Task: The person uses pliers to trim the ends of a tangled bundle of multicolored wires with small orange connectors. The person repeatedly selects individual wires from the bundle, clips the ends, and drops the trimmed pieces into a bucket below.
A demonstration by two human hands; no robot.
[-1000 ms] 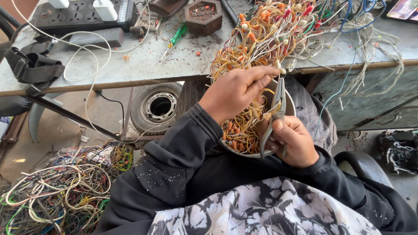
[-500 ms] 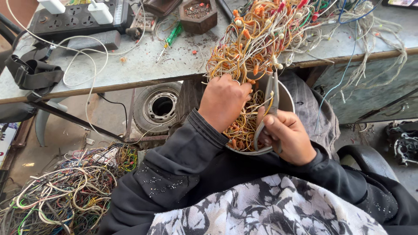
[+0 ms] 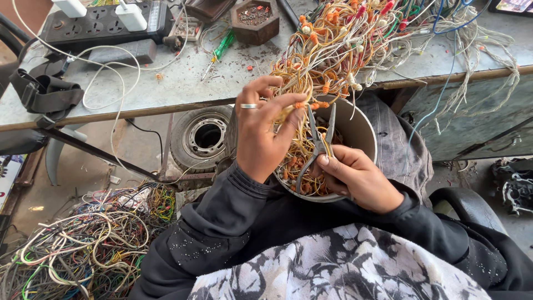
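Colourful printed box or paper (image 3: 8, 173) at far left edge; dark screen-like corner (image 3: 513, 5) top right.

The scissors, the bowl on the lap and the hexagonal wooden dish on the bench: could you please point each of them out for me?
scissors (image 3: 321, 139): head view, on the metal blades near the pivot.
bowl (image 3: 362, 129): head view, on the bare inner wall at the right.
hexagonal wooden dish (image 3: 248, 32): head view, on its front wooden wall.

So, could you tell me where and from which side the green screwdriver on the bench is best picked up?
Grip the green screwdriver by its handle, the thick upper end, coming from above. It lies flat on the grey bench, tilted, its thin shaft pointing down-left towards the near edge. The handle looks easier to pinch than the shaft, though loose wires and a hexagonal wooden dish lie close.
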